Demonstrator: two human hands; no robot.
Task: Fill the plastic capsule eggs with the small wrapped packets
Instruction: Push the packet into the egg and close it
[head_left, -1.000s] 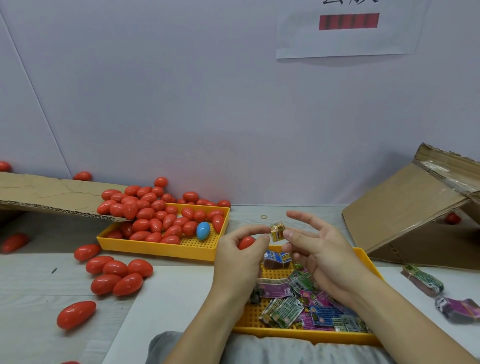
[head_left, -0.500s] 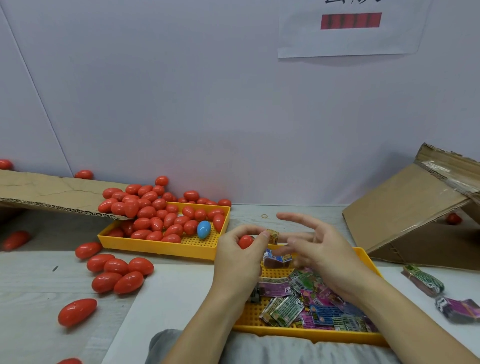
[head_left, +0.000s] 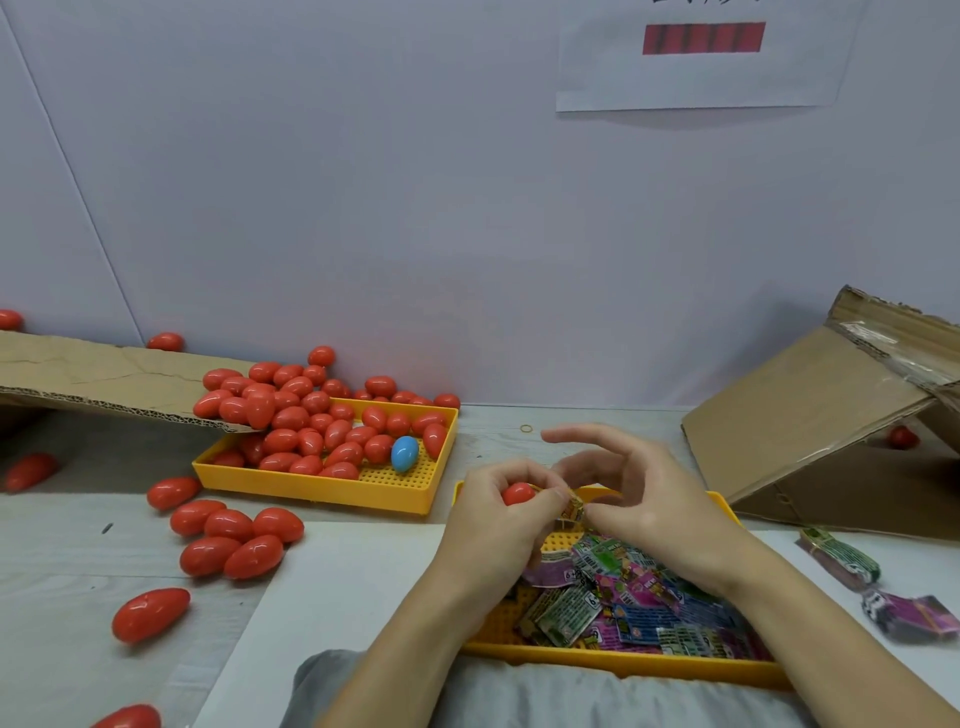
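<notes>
Grey tabletop (head_left: 78, 561) under me: my left hand (head_left: 493, 530) grips a red plastic capsule egg (head_left: 518, 493), my right hand (head_left: 649, 499) pinches a small yellow wrapped packet (head_left: 573, 508) against it, above the yellow perforated packet tray (head_left: 623, 662).

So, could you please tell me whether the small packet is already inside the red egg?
Not fully: the packet shows beside the red egg in the left hand, pinched by the right hand.

Red egg (head_left: 518, 492) mostly hidden in left hand (head_left: 498, 525), packet (head_left: 573, 509) blurred
</notes>
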